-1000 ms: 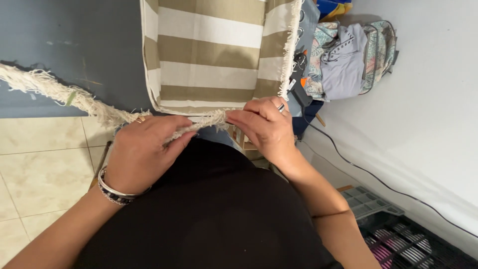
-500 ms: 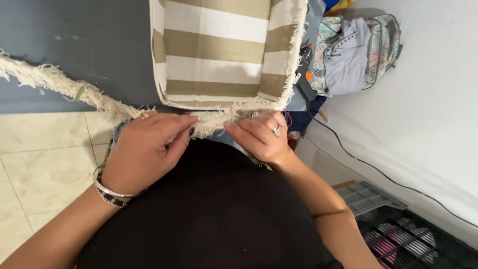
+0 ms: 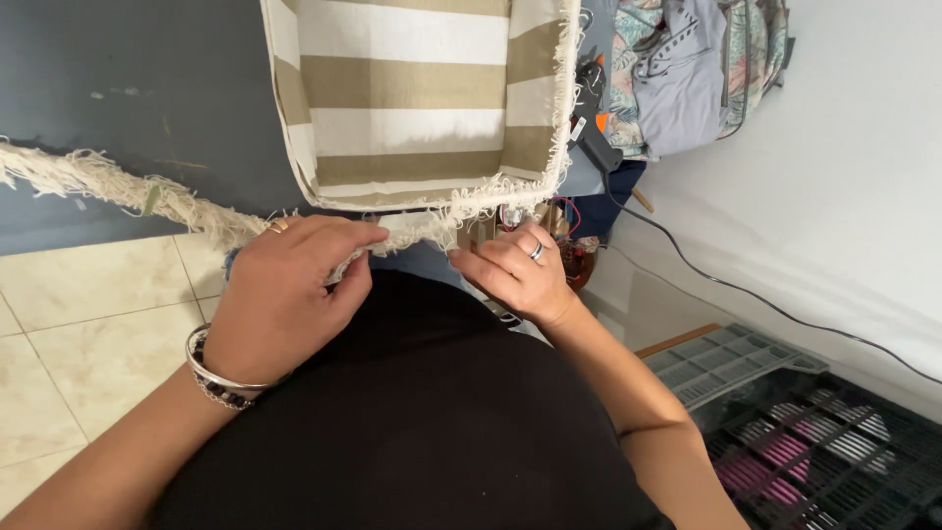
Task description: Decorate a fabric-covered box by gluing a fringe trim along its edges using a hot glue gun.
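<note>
Here both hands, left hand (image 3: 285,294) and right hand (image 3: 515,275), pinch the fringe trim (image 3: 412,231) along the striped basket (image 3: 412,98) near edge.

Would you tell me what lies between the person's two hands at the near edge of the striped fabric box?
In the head view, a stretch of cream fringe trim runs between the left hand and right hand, along the striped fabric box's near edge.

The left hand (image 3: 285,294) is pinching a rough, frayed cream fringe trim (image 3: 118,188) of loose cotton-like threads. Just above the right hand (image 3: 515,275), a matt woven cloth basket (image 3: 412,98) in beige and white stripes is showing the same ragged edging. Shiny metal bangles (image 3: 211,371) are circling the left wrist. Below that hand, glossy smooth floor tiles (image 3: 69,324) are gleaming.
</note>
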